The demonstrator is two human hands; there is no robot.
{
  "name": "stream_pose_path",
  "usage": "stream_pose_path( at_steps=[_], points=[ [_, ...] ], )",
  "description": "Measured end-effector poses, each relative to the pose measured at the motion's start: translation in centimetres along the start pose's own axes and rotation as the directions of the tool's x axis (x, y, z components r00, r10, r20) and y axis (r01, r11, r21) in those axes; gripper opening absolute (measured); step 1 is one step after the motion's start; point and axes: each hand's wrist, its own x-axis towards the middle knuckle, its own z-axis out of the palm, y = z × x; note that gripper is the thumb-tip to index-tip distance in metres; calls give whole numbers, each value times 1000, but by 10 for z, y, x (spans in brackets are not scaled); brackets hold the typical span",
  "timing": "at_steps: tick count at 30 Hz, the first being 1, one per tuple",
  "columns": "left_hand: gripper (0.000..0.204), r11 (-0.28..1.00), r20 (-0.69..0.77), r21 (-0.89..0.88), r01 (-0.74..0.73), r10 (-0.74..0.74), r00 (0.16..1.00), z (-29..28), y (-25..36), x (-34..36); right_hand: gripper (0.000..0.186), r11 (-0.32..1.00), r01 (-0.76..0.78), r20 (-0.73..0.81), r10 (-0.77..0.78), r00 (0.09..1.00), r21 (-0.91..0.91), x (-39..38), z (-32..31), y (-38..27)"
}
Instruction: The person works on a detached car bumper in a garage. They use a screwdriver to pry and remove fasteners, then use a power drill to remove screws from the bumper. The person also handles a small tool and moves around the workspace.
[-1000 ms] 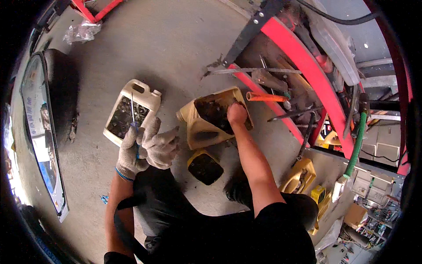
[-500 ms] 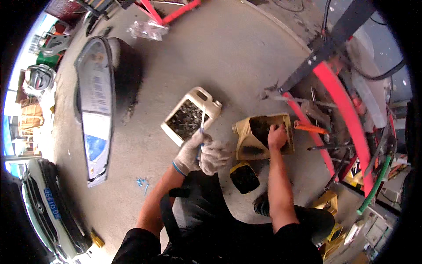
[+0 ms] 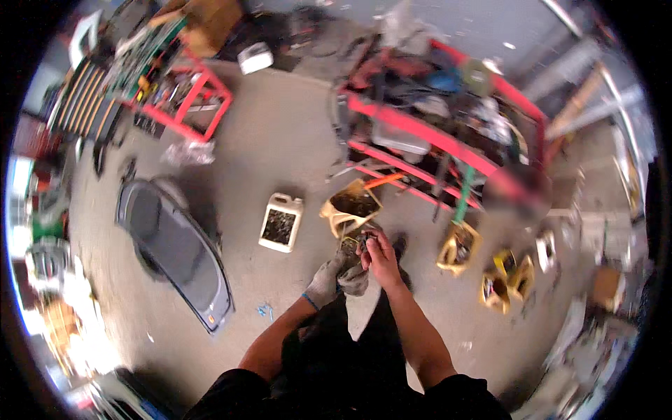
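My left hand (image 3: pixel 325 283) wears a pale work glove with a blue cuff. Its fingers are closed and blurred, and what they hold is hidden. Beside it hangs a greyish glove-like shape (image 3: pixel 353 280); I cannot tell whether it is a separate glove. My bare right hand (image 3: pixel 379 256) meets the left in front of my body, its fingers bent around something small and dark. Just past my hands is the small yellow-rimmed container (image 3: pixel 348 243), partly covered. Behind it stands a cut-open tan jug (image 3: pixel 334 222) with dark bits inside. A white cut-open jug (image 3: pixel 297 222) of small metal-like parts lies to the left.
A long car part (image 3: pixel 175 241) lies on the floor at left, near blue scraps (image 3: pixel 265 311). A loaded red metal rack (image 3: pixel 448 142) stands ahead right. Yellow cut jugs (image 3: pixel 458 248) sit at right. A red cart (image 3: pixel 189 115) stands far left.
My view has swung toward the right. My right hand has left the tan jug and come to my left hand. The thin tool with a blue handle no longer shows in the left glove.
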Motion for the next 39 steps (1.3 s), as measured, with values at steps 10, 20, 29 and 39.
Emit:
stream_pose_path(
  at_steps=[10, 20, 29, 39],
  points=[
    [26, 540, 63, 831, 137, -335, 940, 228, -39, -182, 30, 739, -18, -481, -419, 770, -673, -337, 106, -69],
    [22, -3, -10, 1000, 13, -844, 536, 267, -257, -373, 25, 678, -237, -688, -533, 492, -695, -670, 167, 54],
    [13, -298, -288, 953, -50, -945, 154, 193, -558, -598, 25, 855, -433, -915, -377, -142, -285, -993, 263, 220],
    [15, -264, -343, 917, -298, -904, -254, 192, -789, -772, 28, 948, -312, -782, -238, -576, -58, -1200, 291, 309]
  ],
)
